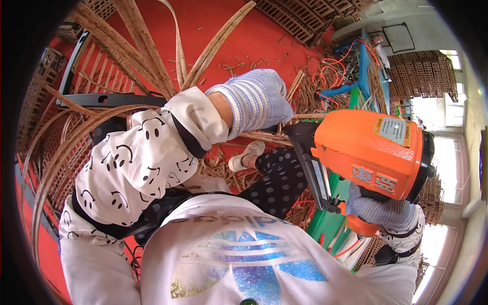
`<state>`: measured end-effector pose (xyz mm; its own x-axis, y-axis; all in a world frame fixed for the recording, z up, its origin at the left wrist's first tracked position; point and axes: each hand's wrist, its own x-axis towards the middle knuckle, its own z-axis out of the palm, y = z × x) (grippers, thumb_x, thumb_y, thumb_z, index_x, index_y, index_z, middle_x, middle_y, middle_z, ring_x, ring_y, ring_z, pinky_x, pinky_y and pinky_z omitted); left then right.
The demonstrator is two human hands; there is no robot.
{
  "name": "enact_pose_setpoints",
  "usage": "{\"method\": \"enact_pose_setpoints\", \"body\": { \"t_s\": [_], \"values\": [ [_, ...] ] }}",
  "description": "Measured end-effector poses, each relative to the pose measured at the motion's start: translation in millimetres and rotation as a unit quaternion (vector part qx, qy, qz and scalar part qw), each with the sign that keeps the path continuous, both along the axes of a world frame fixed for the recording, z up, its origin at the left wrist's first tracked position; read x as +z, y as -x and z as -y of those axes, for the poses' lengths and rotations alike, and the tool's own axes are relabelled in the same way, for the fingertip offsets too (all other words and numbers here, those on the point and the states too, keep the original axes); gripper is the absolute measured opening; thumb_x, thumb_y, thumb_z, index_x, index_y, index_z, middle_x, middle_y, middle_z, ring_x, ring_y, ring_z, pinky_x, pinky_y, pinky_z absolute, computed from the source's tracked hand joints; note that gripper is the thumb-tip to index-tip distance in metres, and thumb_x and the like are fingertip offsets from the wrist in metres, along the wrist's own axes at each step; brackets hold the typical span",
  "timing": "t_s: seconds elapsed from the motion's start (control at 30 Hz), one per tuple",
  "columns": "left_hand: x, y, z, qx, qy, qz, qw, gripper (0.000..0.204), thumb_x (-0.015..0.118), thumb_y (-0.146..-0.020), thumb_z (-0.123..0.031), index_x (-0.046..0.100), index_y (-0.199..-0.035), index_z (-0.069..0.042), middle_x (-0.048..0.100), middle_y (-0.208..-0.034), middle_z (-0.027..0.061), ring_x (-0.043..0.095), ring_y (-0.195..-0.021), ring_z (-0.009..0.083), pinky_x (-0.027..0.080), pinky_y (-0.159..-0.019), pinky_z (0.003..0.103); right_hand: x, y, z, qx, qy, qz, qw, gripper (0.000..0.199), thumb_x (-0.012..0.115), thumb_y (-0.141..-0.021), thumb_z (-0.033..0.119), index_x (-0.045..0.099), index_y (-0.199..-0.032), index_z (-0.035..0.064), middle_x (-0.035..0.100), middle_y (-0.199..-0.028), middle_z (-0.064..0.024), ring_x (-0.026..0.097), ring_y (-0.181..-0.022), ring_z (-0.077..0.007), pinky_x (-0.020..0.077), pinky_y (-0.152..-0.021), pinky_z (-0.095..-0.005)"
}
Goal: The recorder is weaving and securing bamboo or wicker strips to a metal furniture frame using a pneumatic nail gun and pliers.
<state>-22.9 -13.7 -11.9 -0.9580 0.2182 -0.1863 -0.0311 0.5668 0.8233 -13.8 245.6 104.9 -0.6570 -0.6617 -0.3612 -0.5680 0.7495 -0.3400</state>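
Left hand [262,101] forward, apparently curled; right hand [378,209] clenched, lower, out to right.

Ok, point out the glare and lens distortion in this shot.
In the head view, the windows at the right are washed out to white; also in the head view, the nail gun shows a soft shine on its orange casing, the pale wall bends along the right rim, and the corners fall to black.

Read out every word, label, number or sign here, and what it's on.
I don't copy wording; print shows here:
Bulky orange nail gun: big pale characters.
Its yellow-edged silver label: lines too small to read.
White cloth top: grey lettering above a large blue print.
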Motion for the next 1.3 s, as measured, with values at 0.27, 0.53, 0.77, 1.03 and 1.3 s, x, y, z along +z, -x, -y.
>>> {"method": "enact_pose_setpoints", "body": {
  "t_s": [0.27,0.53,0.77,1.03,1.3],
  "values": [
    [-13,6,-3,-0.007,0.039,-0.030,0.999,0.034,0.067,-0.079,-0.036,0.067,-0.072,-0.002,0.056,-0.054,0.0104,0.055,-0.050,0.0187,0.048,-0.054,0.034,5,-4,11,-0.084,0.007,0.069,0.994,0.042,0.066,-0.071,0.009,0.059,-0.112,0.0036,0.062,-0.103,-0.0097,0.062,-0.092,-0.0287,0.0519,-0.079,-0.0361],
    [-11,-1,-1,0.004,0.007,-0.058,0.998,0.035,0.069,-0.078,-0.035,0.066,-0.071,-0.001,0.058,-0.056,0.0129,0.054,-0.050,0.0202,0.047,-0.053,0.034,14,14,25,0.227,0.001,-0.063,0.972,0.044,0.065,-0.074,0.008,0.057,-0.117,0.0055,0.060,-0.108,-0.0097,0.056,-0.103,-0.0282,0.0462,-0.090,-0.0392],
    [-14,-2,-4,0.070,-0.027,-0.008,0.997,0.035,0.068,-0.079,-0.035,0.067,-0.075,0.000,0.058,-0.056,0.0121,0.055,-0.049,0.0184,0.047,-0.051,0.033,24,20,37,0.154,0.028,0.038,0.987,0.051,0.068,-0.073,0.004,0.053,-0.121,0.0042,0.059,-0.114,-0.0116,0.059,-0.103,-0.0248,0.0473,-0.088,-0.0349],
    [-4,-2,0,0.063,-0.019,0.007,0.998,0.037,0.059,-0.085,-0.037,0.067,-0.081,-0.001,0.058,-0.060,0.0111,0.058,-0.055,0.0215,0.047,-0.056,0.035,14,5,21,-0.185,0.076,0.220,0.955,0.032,0.066,-0.072,0.008,0.057,-0.102,0.0018,0.062,-0.085,-0.0059,0.060,-0.069,-0.0143,0.0504,-0.064,-0.0294],
    [-7,-2,3,-0.085,-0.020,-0.102,0.991,0.031,0.063,-0.079,-0.024,0.063,-0.098,0.000,0.063,-0.078,0.0139,0.060,-0.073,0.0231,0.049,-0.069,0.033,-5,9,-110,-0.431,0.374,0.097,0.816,0.019,0.062,-0.076,0.016,0.057,-0.086,0.0002,0.056,-0.063,-0.0065,0.057,-0.054,-0.0151,0.0507,-0.053,-0.0291]
  ]
}}
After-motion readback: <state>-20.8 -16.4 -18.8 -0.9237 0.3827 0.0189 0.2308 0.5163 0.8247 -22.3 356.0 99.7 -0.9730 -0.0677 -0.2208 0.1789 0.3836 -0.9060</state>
